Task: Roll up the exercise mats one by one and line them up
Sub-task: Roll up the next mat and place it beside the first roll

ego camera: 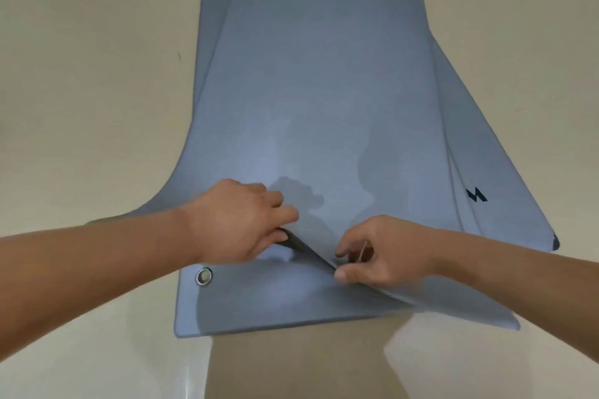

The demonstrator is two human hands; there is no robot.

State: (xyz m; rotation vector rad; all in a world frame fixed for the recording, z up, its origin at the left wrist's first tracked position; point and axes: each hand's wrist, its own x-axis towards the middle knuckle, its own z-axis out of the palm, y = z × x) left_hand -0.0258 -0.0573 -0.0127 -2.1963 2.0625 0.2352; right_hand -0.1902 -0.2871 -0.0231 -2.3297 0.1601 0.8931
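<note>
A pale cream floor (84, 81) bears a dark shadow (291, 369).

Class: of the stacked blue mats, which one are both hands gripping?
The top mat: left hand and right hand grip its raised near edge; the lower mat, with an eyelet, lies flat.

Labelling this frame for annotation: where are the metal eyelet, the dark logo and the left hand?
metal eyelet (204, 276): head view, centre of the ring.
dark logo (476, 195): head view, middle of the mark.
left hand (236, 220): head view, back of the hand, gripping the top mat (308, 107) at its lifted edge.
</note>
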